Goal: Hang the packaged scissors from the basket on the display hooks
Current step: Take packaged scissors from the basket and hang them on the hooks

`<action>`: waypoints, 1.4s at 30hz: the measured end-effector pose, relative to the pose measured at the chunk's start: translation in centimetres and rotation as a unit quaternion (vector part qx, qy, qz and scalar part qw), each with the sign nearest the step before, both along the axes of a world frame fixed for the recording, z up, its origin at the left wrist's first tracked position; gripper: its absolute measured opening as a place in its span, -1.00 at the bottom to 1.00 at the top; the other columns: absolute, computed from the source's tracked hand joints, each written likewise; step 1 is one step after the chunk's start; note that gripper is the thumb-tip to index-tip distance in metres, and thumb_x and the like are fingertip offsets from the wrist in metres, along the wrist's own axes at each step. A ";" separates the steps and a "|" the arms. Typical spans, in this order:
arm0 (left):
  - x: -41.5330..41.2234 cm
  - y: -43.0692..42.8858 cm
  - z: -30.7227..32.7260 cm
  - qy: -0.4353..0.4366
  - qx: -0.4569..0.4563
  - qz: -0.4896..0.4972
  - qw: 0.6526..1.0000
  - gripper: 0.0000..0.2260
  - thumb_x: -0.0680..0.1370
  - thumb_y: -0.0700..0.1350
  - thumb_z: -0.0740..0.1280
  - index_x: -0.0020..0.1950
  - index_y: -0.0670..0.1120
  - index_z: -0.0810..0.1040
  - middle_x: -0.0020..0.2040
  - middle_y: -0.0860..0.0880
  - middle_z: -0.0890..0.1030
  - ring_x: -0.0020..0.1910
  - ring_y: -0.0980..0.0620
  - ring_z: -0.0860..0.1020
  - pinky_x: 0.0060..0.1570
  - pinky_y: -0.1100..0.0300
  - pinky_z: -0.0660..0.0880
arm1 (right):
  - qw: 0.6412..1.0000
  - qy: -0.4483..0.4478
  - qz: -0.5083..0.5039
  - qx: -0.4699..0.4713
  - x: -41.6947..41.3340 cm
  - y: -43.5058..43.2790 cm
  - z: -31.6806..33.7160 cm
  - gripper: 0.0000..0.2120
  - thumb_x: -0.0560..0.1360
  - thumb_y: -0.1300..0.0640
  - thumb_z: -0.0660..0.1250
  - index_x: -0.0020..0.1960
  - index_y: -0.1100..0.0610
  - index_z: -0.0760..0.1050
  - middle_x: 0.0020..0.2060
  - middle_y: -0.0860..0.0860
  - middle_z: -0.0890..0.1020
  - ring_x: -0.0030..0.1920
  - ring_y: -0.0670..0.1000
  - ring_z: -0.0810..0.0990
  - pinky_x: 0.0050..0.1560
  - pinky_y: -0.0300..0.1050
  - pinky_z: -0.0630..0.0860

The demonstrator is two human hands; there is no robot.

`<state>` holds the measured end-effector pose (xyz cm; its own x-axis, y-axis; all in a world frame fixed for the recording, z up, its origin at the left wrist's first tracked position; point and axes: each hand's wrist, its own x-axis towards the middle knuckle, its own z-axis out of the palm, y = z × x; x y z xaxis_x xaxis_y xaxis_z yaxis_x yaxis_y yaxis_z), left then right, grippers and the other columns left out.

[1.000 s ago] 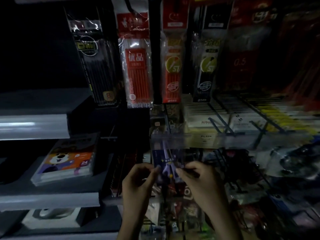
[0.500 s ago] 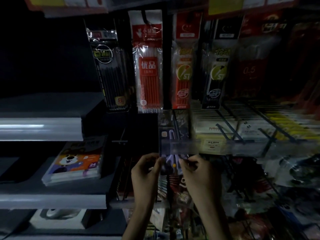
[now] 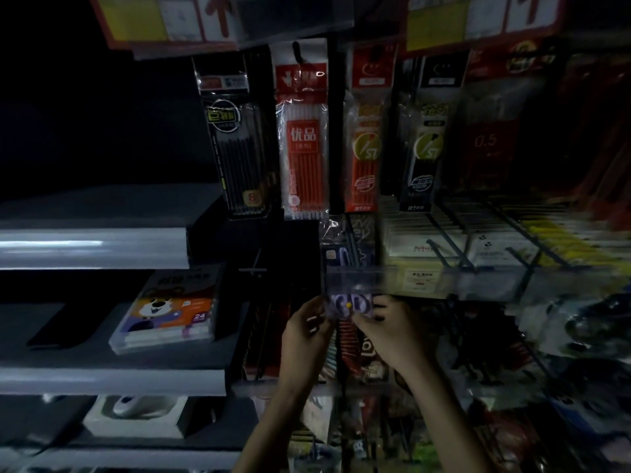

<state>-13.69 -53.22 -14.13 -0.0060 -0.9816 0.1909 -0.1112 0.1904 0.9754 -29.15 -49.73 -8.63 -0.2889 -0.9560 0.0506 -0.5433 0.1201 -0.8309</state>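
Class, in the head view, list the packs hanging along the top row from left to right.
black pen pack → red refill pack → orange pack → black pack with yellowish circle → dark red pack marked 0.5

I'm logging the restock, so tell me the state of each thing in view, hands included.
scissors pack: pinched between both hands, below the clear rail
left hand: pinches the pack's left edge
right hand: pinches the pack's right edge
red refill pack: hangs from a hook
cartoon box: lies flat on a shelf

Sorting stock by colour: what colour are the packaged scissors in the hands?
Purple packaged scissors, yellow pivot dot; head view.
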 end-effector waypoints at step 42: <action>1.8 1.5 0.7 -0.003 0.070 -0.013 0.997 -0.64 0.64 -0.16 0.42 0.45 -0.12 0.55 0.32 -0.09 0.64 0.29 -0.04 0.62 0.30 -0.07 0.59 | 0.975 -0.046 -0.188 -0.112 0.9 2.1 0.1 -0.82 0.62 -0.04 0.31 -0.06 0.01 0.61 -0.25 -0.04 0.66 -0.26 0.03 0.61 -0.29 -0.14 0.46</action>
<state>-11.91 -51.73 -13.42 -0.0318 -0.9982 0.0515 -0.1149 0.0549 0.9919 -28.21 -47.68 -8.54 -0.6305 -0.7493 0.2026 -0.4177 0.1076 -0.9022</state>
